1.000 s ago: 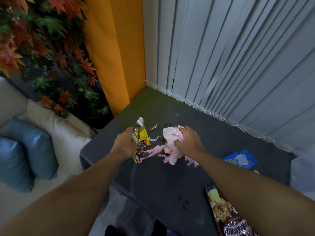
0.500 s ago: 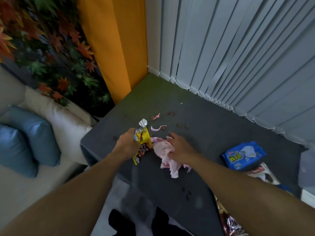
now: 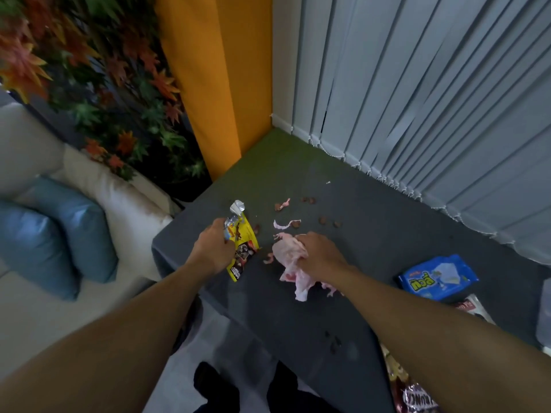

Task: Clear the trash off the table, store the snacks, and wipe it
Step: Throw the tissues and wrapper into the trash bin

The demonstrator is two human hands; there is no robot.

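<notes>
Now left hand (image 3: 213, 251) grips open yellow wrapper (image 3: 242, 242), contents hidden; right hand (image 3: 320, 253) clutches pink tissue (image 3: 287, 254) on table (image 3: 372, 248).

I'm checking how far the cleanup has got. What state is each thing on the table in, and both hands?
Left hand: grips the yellow packet.
Yellow packet: top torn open, foil showing.
Right hand: grips the pink rag.
Pink rag: crumpled, down on the table.
Crumbs: scattered beyond the rag.
Pink scraps: loose among the crumbs.
Blue bag: lying flat, apart from both hands.
</notes>
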